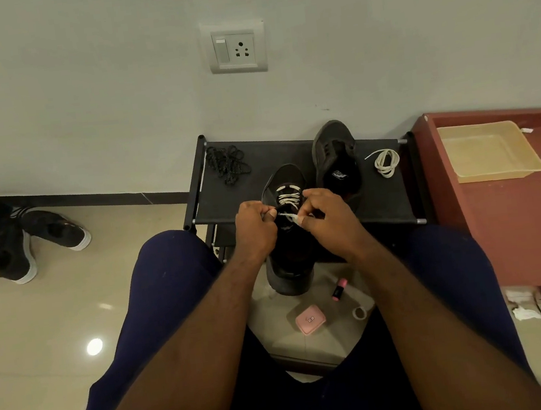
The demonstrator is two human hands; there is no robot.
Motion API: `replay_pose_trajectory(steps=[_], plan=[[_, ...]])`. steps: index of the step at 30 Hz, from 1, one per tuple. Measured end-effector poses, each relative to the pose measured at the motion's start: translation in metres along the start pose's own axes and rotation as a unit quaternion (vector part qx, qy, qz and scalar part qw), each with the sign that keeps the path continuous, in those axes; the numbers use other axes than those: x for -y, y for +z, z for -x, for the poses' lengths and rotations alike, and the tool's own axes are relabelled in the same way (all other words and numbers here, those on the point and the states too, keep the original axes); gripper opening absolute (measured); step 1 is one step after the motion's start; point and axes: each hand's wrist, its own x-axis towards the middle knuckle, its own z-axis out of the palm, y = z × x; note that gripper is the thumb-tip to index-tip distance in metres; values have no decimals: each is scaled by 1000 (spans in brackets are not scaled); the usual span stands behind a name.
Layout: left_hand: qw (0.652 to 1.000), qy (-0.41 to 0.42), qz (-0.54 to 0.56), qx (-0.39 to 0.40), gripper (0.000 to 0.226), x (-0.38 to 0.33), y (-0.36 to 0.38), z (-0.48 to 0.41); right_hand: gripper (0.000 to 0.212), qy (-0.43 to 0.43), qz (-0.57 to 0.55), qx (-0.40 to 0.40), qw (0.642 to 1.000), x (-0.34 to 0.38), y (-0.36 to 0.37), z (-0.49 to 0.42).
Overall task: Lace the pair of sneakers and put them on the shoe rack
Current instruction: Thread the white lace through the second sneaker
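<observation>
A black sneaker (291,263) is held between my knees, its toe resting on the black shoe rack (228,206). A white lace (288,197) crosses its upper eyelets. My left hand (254,229) pinches one end of that lace at the sneaker's left side. My right hand (328,218) pinches the other end at the right side. The second black sneaker (336,159) lies unlaced on the rack top, behind the first. A coiled white lace (386,161) lies to its right, and a heap of black laces (227,164) sits at the rack's back left.
Another pair of black shoes with white soles (38,240) lies on the floor at left. A red cabinet (516,219) with a beige tray (490,150) stands right of the rack. A pink pouch (310,319) and a pink tube (339,288) lie on the floor between my legs.
</observation>
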Motion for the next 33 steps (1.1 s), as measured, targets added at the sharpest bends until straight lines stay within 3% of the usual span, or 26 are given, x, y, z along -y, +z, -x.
replay_pose_trajectory(steps=[3,7,14,23,28,33], plan=[[1000,-2,10,5,12,0,0,1,19,-10,-10,-12,1000,-1,2,0],[1000,13,7,12,15,0,-4,3,26,8,93,-47,995,0,20,-3],[1000,10,4,17,16,0,-6,4,30,12,218,-17,976,6,44,-5],[1000,6,11,14,17,0,-4,2,6,-6,61,-92,994,-11,47,-5],[1000,5,6,26,16,5,0,-3,8,-11,-109,-163,980,-11,43,0],[1000,0,14,25,16,4,0,-2,12,-3,-139,-204,969,-18,40,-3]])
